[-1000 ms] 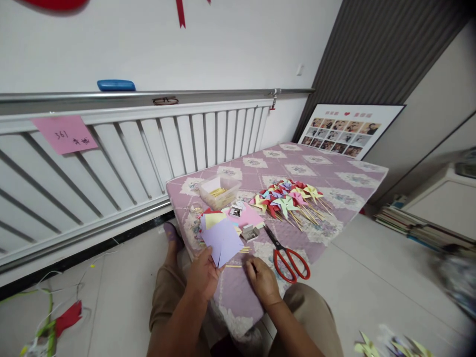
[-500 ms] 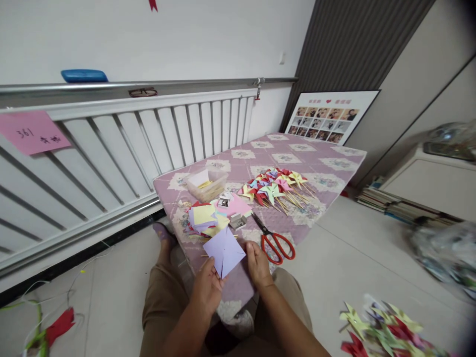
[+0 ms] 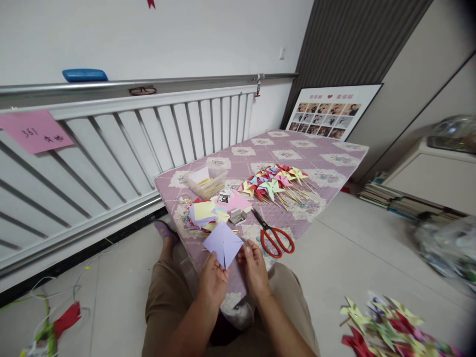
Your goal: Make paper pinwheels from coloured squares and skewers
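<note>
My left hand [image 3: 213,279] pinched a lilac paper square [image 3: 219,240] by its near corner; my right hand [image 3: 256,267] curled alongside, its grip indiscernible.

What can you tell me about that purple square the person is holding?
The purple square looks like thin, flat paper, turned so one corner points toward the person. Slits run inward from the near and right corners. The left hand holds it near the close corner, above the cloth-covered table; the right hand is by its right corner, contact unclear.
</note>
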Motion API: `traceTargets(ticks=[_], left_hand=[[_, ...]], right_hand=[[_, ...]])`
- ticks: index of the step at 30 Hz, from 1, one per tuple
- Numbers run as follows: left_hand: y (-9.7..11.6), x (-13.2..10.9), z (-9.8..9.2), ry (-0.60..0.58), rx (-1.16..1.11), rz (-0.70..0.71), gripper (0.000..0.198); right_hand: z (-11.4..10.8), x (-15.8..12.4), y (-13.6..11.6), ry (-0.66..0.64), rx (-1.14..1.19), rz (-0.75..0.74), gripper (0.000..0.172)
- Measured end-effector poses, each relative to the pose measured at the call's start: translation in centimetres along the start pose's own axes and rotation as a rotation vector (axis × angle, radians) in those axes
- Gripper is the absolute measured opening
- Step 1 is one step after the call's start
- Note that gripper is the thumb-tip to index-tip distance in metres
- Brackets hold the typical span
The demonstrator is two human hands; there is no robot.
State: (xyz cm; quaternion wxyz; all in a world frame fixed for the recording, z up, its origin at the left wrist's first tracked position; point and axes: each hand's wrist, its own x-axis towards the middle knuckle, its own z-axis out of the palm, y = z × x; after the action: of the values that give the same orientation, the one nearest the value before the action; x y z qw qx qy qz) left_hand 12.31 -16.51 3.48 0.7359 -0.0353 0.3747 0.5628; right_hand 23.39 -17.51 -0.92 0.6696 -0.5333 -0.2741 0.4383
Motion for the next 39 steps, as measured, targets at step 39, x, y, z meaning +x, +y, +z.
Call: traceTargets(ticks=[39], left_hand=[[1.6,1.4,-2.7,-0.175,0.377,-0.007,0.022]], right_hand=[[0.8,-0.5,-0.3,-0.204,-0.046,0.091,0.033]])
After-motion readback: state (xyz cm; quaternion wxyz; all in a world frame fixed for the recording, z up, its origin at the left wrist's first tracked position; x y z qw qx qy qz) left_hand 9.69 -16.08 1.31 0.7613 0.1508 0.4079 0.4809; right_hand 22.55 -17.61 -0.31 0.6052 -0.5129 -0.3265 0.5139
